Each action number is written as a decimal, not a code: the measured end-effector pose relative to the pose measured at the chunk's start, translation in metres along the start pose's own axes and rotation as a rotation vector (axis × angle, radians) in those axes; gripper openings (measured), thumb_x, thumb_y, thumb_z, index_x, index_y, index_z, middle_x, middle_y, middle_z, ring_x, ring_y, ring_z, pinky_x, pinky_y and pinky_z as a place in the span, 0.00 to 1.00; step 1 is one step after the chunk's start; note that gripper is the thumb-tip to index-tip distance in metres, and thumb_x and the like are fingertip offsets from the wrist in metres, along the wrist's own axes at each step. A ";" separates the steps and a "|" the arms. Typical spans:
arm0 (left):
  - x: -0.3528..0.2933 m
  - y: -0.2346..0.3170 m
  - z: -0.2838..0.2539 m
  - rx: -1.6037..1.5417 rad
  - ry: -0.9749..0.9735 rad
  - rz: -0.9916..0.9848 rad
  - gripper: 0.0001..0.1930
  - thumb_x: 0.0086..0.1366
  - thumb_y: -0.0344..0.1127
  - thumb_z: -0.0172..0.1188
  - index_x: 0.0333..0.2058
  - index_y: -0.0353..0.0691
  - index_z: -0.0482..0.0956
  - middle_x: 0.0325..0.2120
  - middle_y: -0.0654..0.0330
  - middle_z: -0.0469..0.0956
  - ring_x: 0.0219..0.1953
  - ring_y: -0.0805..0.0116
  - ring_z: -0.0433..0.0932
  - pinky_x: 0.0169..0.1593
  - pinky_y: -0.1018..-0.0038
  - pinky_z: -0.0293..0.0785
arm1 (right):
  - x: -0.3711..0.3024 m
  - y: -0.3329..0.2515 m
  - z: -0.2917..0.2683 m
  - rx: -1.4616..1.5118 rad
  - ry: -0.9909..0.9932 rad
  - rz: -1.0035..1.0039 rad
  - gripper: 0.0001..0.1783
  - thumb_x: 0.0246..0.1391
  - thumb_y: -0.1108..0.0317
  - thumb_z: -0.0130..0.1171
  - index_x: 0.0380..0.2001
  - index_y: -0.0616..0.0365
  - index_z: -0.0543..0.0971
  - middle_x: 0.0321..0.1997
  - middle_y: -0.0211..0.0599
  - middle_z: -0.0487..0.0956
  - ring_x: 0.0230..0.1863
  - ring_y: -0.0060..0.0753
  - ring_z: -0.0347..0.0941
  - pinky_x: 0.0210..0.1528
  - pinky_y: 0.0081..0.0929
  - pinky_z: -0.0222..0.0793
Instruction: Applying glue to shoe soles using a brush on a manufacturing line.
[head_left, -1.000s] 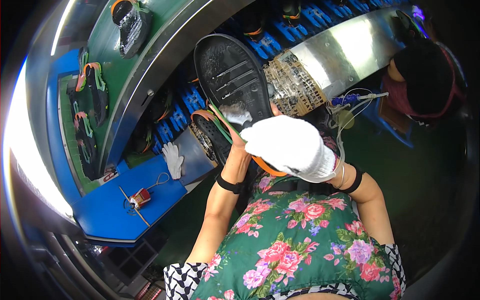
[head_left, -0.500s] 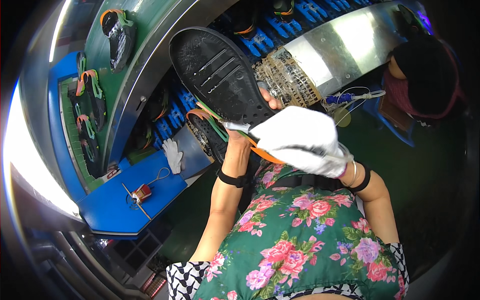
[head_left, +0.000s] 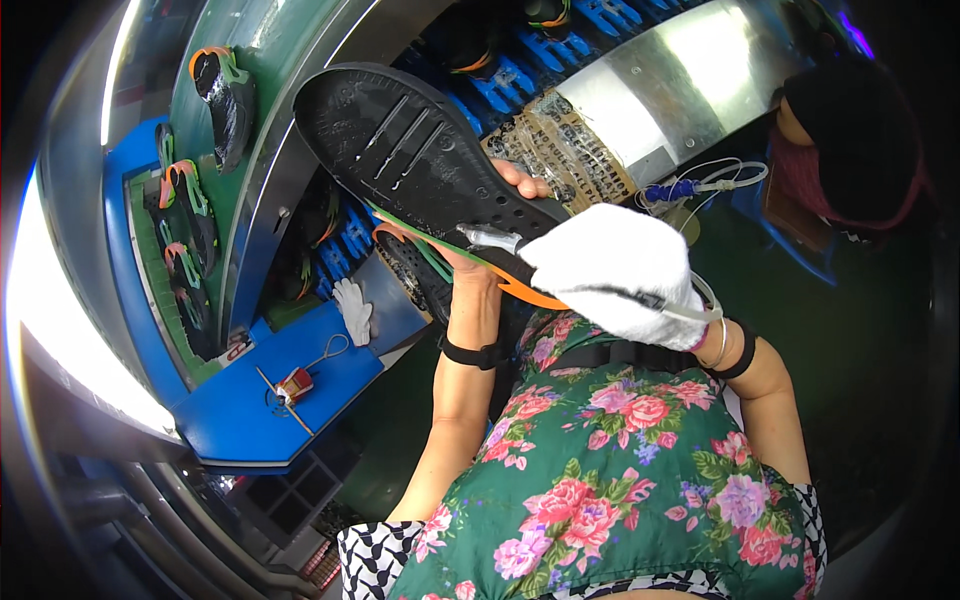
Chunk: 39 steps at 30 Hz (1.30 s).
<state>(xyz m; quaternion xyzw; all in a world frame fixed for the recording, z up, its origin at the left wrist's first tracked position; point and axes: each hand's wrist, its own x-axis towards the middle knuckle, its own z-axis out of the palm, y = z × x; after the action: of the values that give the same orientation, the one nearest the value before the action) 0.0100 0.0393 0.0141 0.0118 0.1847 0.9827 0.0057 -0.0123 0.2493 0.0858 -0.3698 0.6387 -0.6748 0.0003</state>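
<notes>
At centre frame, above the lap, a black shoe sole [head_left: 420, 165] is held tread-side up — long, ribbed, with rows of small holes, a green and orange edge showing along its underside.

Left hand [head_left: 490, 225]: bare, closed around the sole from beneath, fingertips showing past its far edge; a black band is worn at the wrist.

Right hand [head_left: 615, 275]: covered by a white glove, clenched around a thin tool [head_left: 490, 238] whose pale tip is laid against the heel part of the sole; what kind of tool cannot be told, as most of it is hidden by the glove.

Blue surface [head_left: 250, 410], lower left: a small red and white object [head_left: 296, 383] with a cord is laid on it; a spare white glove [head_left: 353, 310] is laid just beyond, near the surface's far corner.

Green conveyor [head_left: 290, 40], upper left: a black shoe with orange and green trim [head_left: 222, 95] is carried on it. Further shoes of like colours [head_left: 185, 230] are ranged on a green mat to the left.

Upper right: a second person's head in a dark cap [head_left: 850, 140], beside a shiny metal panel [head_left: 690, 70] — well apart from the hands.
</notes>
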 end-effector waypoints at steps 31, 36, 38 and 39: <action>-0.007 0.033 0.009 0.219 -0.105 -0.007 0.37 0.70 0.67 0.54 0.54 0.32 0.75 0.44 0.50 0.77 0.46 0.55 0.78 0.57 0.53 0.74 | -0.015 -0.004 0.024 0.124 0.029 0.148 0.07 0.46 0.80 0.72 0.31 0.60 0.88 0.38 0.43 0.89 0.38 0.41 0.86 0.42 0.31 0.81; -0.008 0.038 0.000 0.195 -0.118 -0.030 0.40 0.68 0.68 0.56 0.55 0.30 0.74 0.46 0.51 0.76 0.48 0.56 0.77 0.59 0.53 0.74 | -0.021 0.001 0.026 0.358 0.093 0.292 0.11 0.47 0.79 0.72 0.37 0.60 0.88 0.39 0.40 0.88 0.40 0.38 0.86 0.45 0.32 0.82; -0.009 0.039 -0.001 0.212 -0.117 -0.022 0.41 0.67 0.70 0.56 0.55 0.30 0.73 0.46 0.52 0.76 0.49 0.56 0.77 0.60 0.53 0.74 | -0.019 0.000 0.022 0.182 0.058 0.228 0.11 0.47 0.79 0.72 0.37 0.60 0.89 0.40 0.40 0.88 0.40 0.37 0.86 0.45 0.31 0.82; -0.010 0.040 -0.001 0.229 -0.118 -0.016 0.43 0.66 0.71 0.57 0.55 0.30 0.73 0.47 0.52 0.76 0.49 0.57 0.76 0.60 0.54 0.74 | -0.016 -0.001 0.020 0.128 0.001 0.158 0.10 0.47 0.78 0.73 0.36 0.59 0.89 0.39 0.39 0.88 0.40 0.37 0.86 0.45 0.31 0.81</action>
<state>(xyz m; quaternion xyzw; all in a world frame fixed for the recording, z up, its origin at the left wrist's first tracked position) 0.0194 0.0018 0.0278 0.0685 0.2951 0.9527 0.0231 0.0098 0.2398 0.0767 -0.3172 0.6213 -0.7124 0.0768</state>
